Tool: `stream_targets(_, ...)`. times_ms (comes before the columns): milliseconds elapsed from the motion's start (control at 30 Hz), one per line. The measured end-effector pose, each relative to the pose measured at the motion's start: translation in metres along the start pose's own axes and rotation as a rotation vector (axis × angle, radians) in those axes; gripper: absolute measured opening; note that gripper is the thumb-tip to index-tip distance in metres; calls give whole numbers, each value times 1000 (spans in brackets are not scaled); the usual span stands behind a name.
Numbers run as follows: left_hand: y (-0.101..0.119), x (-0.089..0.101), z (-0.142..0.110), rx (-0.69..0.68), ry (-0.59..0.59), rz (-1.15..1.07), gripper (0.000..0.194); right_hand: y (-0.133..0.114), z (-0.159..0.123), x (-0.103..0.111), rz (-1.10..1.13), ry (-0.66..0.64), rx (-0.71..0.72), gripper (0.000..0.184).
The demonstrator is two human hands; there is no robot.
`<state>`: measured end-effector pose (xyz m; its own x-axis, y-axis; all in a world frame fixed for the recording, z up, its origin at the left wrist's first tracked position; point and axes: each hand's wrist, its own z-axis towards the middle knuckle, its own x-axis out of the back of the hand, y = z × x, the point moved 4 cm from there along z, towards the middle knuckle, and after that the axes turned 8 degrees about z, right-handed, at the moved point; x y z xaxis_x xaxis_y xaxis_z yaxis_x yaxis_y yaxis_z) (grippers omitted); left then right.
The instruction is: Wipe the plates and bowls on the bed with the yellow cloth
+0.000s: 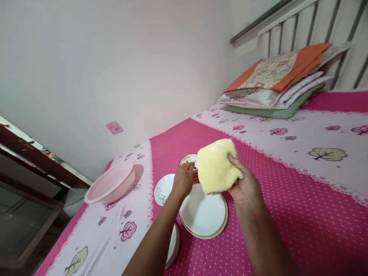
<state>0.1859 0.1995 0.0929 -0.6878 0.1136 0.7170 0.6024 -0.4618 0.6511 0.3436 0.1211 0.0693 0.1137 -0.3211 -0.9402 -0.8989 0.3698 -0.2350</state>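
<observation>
One hand (245,184), the right, pinches a yellow cloth (217,166); fingers curled.

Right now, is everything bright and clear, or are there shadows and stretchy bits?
In the head view, there's a soft shadow on the bed beside the pink tub; the dark cupboard at bottom left looks fuzzy; the edges look stretched; the big white plate has no strong glare.
</observation>
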Motion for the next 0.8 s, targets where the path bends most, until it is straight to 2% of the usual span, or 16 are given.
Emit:
stream_targets(133,12,-2,-43,117,23,-377,82,17,-8,-8,-127,-259,-125,47)
stream_targets(200,14,-4,-63,203,49,-737,79,25,-12,-12,-204,-390,-159,46)
stream_targets(267,13,-5,-78,277,104,-1084,67,34,-14,-14,-289,-488,-182,45)
stream_targets(333,9,-3,-89,323,223,-1207,57,41,-16,-15,-390,-558,-205,44)
stream_targets(433,-4,9,-106,400,521,-1108,52,50,-20,-14,-581,-657,-223,43)
stream_targets(533,-15,23,-126,447,775,-918,44,61,-34,-18,-754,-851,-283,47)
stream_targets(633,-26,34,-147,446,908,-709,43,73,-52,-22,-882,-987,-360,57)
stream_targets(800,-56,47,-175,526,1030,-558,46,92,-70,-24,-1015,-1049,-333,44)
